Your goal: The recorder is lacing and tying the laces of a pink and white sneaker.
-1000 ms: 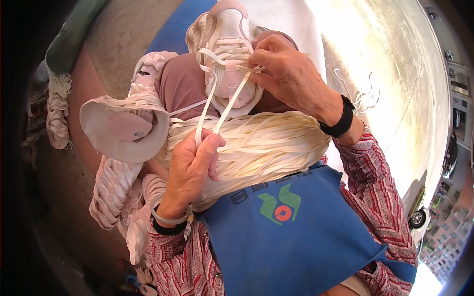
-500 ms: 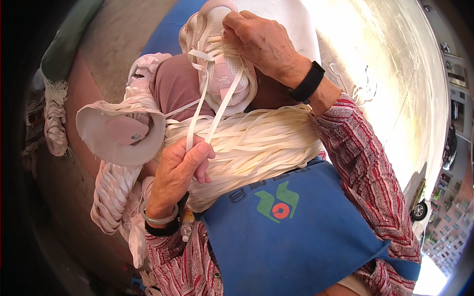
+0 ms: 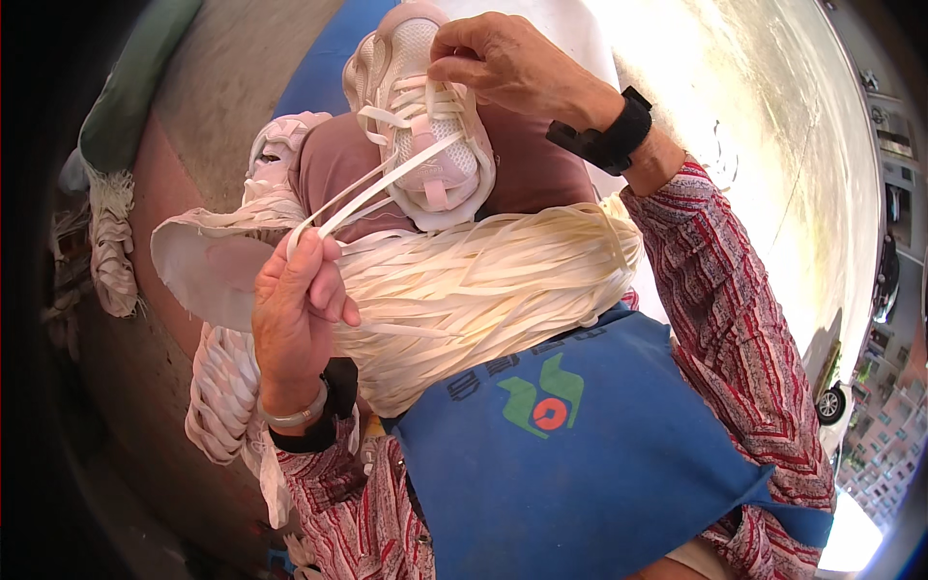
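Note:
A pale pink and white sneaker (image 3: 452, 184) rests between my knees, its tongue end toward me. White shoelace (image 3: 372, 193) runs through its eyelets, and two lengths stretch tight toward the lower left. My left hand (image 3: 298, 314) pinches these lengths between thumb and fingers, with a loose end trailing past its fingertips. Over the upper eyelets, my right hand (image 3: 522, 68) is closed, thumb and forefinger on a raised bit of lace. A thick bundle of cream laces (image 3: 493, 280) lies across my lap, just below the sneaker.
To the left are another pale sneaker (image 3: 275, 145), a white cup-shaped piece (image 3: 198, 271) and a hanging bunch of white laces (image 3: 217, 396). A blue apron (image 3: 580, 454) covers my lap. Laces also hang from a green roll (image 3: 135, 82) at far left.
My left hand has moved left and slightly up, drawing the laces out at a slant. My right hand stays near the eyelets, its wrist turned a little. The sneaker has shifted slightly left.

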The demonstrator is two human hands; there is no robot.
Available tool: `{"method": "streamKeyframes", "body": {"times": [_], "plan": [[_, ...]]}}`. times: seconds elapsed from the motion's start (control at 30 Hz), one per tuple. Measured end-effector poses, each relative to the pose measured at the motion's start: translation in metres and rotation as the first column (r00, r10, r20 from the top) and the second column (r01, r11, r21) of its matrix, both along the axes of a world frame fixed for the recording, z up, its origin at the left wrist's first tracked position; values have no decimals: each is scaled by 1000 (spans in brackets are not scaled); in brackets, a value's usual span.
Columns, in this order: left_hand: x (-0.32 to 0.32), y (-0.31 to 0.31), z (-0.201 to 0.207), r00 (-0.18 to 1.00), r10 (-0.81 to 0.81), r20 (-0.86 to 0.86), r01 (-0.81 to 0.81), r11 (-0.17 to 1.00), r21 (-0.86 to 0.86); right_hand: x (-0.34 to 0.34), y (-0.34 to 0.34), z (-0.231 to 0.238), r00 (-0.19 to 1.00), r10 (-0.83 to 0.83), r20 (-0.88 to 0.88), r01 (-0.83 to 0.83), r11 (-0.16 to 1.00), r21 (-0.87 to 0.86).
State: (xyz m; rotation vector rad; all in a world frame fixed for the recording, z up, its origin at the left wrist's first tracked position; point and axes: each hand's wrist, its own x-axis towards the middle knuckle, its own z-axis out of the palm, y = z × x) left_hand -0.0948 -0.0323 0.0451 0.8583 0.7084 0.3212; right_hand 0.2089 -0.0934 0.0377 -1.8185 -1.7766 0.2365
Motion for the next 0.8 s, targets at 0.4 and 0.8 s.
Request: {"method": "streamKeyframes", "body": {"times": [0.4,0.8], "plan": [[11,-17,19,985,25,-168,17,970,243,-10,20,1,943,-113,-313,108,994,-33],[13,-30,21,876,-40,-481,378,677,632,-8,-50,-13,967,-200,-159,243,914,326]]}}
